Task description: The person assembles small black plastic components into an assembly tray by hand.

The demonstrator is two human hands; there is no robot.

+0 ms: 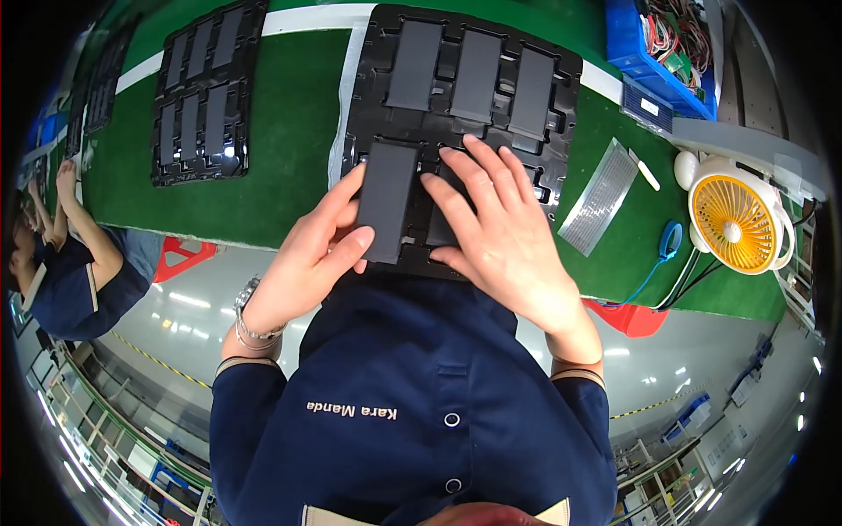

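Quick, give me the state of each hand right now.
Left hand: closed on a dark flat panel, thumb and fingers gripping its edges.
Right hand: open, fingers spread flat on the black tray, gripping nothing.

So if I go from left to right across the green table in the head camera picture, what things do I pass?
Black tray of dark slabs → left hand holding a dark flat slab → right hand on the near black tray → silvery strip → blue cord loop → small yellow fan.
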